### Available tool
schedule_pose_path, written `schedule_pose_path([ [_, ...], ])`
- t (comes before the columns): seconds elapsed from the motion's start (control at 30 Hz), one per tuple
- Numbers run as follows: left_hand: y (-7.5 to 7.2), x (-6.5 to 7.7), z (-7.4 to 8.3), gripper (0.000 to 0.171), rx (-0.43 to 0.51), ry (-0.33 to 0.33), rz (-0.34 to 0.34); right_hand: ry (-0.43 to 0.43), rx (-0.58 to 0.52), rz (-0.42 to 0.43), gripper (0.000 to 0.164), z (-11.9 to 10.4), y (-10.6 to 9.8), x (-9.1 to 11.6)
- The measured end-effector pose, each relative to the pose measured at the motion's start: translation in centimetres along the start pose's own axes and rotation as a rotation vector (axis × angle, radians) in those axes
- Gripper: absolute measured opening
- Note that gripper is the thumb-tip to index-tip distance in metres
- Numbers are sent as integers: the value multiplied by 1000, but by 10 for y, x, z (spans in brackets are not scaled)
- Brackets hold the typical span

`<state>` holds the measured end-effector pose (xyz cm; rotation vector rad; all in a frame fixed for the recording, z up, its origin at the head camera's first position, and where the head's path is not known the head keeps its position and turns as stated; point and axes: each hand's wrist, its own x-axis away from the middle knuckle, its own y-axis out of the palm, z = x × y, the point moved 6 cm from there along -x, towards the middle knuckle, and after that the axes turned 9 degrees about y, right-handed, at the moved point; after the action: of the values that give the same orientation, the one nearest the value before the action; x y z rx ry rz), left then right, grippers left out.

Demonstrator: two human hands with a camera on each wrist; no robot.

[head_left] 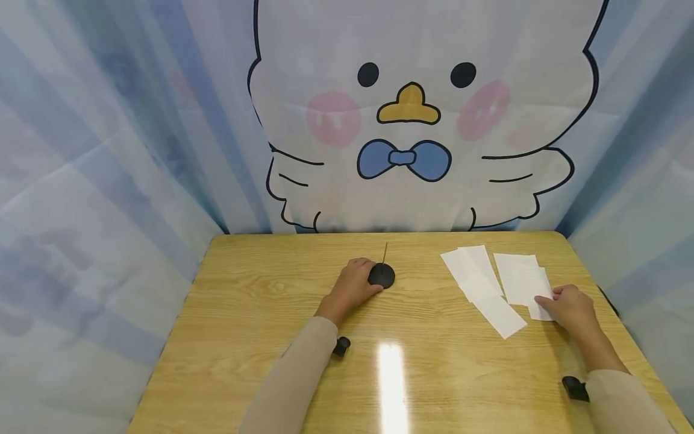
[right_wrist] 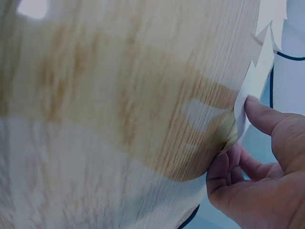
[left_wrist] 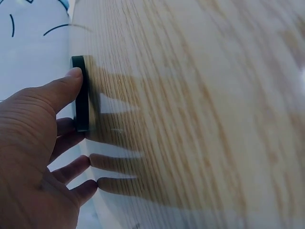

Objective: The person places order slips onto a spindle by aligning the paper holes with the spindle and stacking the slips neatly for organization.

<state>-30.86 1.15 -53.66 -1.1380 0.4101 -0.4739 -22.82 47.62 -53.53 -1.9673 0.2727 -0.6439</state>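
Observation:
A receipt spike stands on the table, its black round base (head_left: 382, 276) carrying a thin upright rod (head_left: 385, 253). My left hand (head_left: 355, 282) grips this base from the left side; in the left wrist view the thumb lies on the dark disc (left_wrist: 82, 105) and other fingertips touch the tabletop. Over on the right, my right hand (head_left: 573, 308) pinches the near edge of a white paper slip (head_left: 539, 310). The right wrist view has the edge of that paper (right_wrist: 242, 102) lifted and bent between thumb and fingers. Another sheet (head_left: 515, 277) partly overlaps the pinched slip.
Several more white slips (head_left: 477, 271) lie fanned and overlapping left of the right hand, one slip (head_left: 501, 316) pointing toward the front. The wooden table (head_left: 260, 337) ends at a curtain (head_left: 406, 199) with a cartoon bird. A black wrist device (head_left: 341, 346) sits by the left sleeve.

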Motion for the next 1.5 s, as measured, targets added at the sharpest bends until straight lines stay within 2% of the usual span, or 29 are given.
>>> schedule_pose_path([
  [0.3, -2, 2, 1, 65, -13, 4, 3, -44, -1, -2, 67, -2, -2, -1],
  [0.5, -3, 2, 1, 65, -17, 4, 2, -39, -4, 7, 64, -3, -2, 0],
  [0.77, -4, 1, 1, 65, -31, 6, 9, 9, -121, 2, 76, 4, -1, -2],
  [0.9, -2, 1, 0, 65, -21, 4, 12, 9, -158, -15, 72, 7, 2, -3],
  [1.07, 0, 2, 0, 64, -11, 0, 21, -19, -162, -1, 60, 7, 2, -2],
  [1.27, -2, 2, 1, 63, 31, -5, 38, -41, -156, 27, 58, 9, -1, 0],
  [1.5, -2, 3, 2, 61, 51, -30, 46, -105, -152, 104, 53, 6, -10, 3],
])
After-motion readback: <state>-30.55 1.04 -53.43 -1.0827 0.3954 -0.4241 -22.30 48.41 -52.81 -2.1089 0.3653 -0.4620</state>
